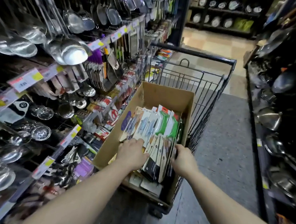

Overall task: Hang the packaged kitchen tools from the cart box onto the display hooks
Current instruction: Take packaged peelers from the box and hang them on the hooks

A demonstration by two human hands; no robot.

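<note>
Both hands are reaching into the cardboard box [150, 96], the left hand [132, 156] lying spread on the packaged tools [155, 157], the right hand [184, 160] seemingly pinching them, picking a pack to lift toward the display hooks [99, 109].

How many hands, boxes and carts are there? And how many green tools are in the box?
Bare hands: 2, the left hand and the right hand, both reaching into the box
Brown cardboard box: 1
Black wire shopping cart: 1
Green-handled tools in white card packages: 2 that show
Total: 6
</note>
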